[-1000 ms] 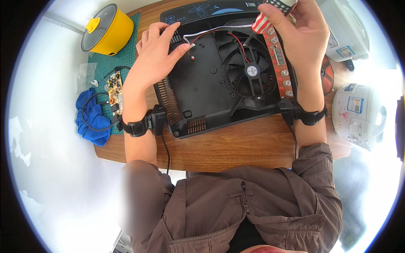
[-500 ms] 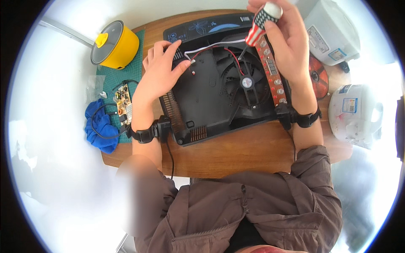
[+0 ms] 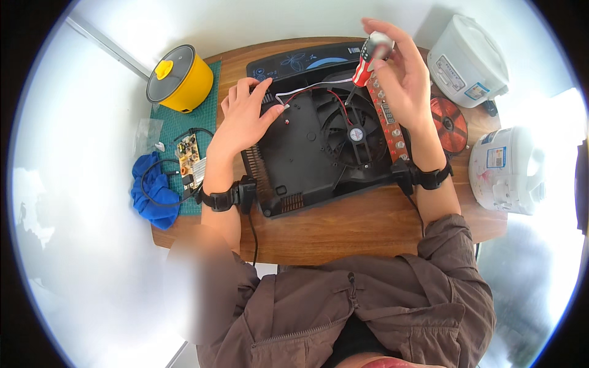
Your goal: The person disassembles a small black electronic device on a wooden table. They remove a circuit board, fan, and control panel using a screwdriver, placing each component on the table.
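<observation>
Whole view: everything sits lower in it than a second ago, while the things on the worktop [image 3: 337, 236] keep their places.
Right hand [image 3: 405, 89]: fingers around a screwdriver's handle, one stretched past the cap; they show whole now, where the upper edge cropped them a second ago.
Screwdriver [image 3: 363, 70]: above the housing, its tip at the same far end of the fan's bracket as before; whether it touches a screw is too small to tell.
Left hand [image 3: 242, 119]: unmoved at the housing's far left corner, fingers spread wide, thumb at a white connector [image 3: 286, 107].
Black appliance housing [image 3: 294, 159]: mid-worktop, carrying the cooling fan [image 3: 356, 134], its hub bearing a round pale sticker.
Red display board [image 3: 392, 126]: along the housing's right side.
Black panel [image 3: 288, 69]: at the worktop's far edge, printed with a blue flower, a blue arc and small icons, plus a white barcode label.
Far right white appliance [image 3: 471, 58]: at the worktop's far right corner, a lettered plate and a blue-and-white label on its side.
Near right white appliance [image 3: 509, 178]: at the right edge, a blue-bordered label with a square code beside pink print.
</observation>
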The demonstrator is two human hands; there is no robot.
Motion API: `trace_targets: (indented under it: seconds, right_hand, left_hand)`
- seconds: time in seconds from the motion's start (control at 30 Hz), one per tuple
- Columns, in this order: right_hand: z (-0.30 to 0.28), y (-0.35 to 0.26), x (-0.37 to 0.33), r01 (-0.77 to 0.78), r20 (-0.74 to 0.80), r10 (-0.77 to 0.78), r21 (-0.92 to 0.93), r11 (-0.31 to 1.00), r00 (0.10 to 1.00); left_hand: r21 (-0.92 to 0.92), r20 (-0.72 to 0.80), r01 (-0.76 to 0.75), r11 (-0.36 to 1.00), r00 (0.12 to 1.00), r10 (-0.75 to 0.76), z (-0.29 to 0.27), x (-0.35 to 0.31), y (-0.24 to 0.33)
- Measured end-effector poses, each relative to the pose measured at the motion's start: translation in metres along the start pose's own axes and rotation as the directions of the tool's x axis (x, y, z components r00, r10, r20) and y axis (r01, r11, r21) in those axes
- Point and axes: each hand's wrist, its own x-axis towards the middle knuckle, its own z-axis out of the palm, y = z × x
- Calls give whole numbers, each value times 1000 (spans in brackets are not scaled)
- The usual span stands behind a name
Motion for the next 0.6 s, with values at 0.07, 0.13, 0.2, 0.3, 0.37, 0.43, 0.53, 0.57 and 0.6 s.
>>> trace_targets:
  seconds: [0.07,0.13,0.2,0.3,0.37,0.43,0.53,0.57,0.6]
  right_hand:
    - [0,2,3,109,-50,-122,-202,973,991]
    - [-2,7,0,34,-54,-39,-90,995,998]
    - [-4,7,-2,-105,-17,106,66,992,994]
    - [-3,2,-1,-107,9,109,296,949,994]
    - [-6,8,1,3,8,-4,92,996,1000]
    - [-9,9,1,28,61,-19,-152,988,998]
    - [-11,8,-2,-97,108,106,-91,991,988]
    - [-7,8,-2,-105,91,95,102,989,991]
    - [-5,9,-2,-103,72,86,291,951,994]
  left_hand:
    - [-2,4,1,1000,1000,-1,1,0,0]
    - [-6,6,-2,1000,1000,2,2,2,1]
    - [-2,9,3,1000,1000,-3,2,1,1]
    - [1,14,12,1000,1000,-12,3,1,1]
    - [-2,16,15,1000,1000,-15,3,1,0]
    - [-4,22,17,1000,1000,-17,0,-1,1]
    - [-15,42,2,1000,999,-1,-4,1,2]
    - [-26,50,-10,1000,999,11,-5,2,0]
    - [-38,59,-21,999,998,24,-7,3,-1]
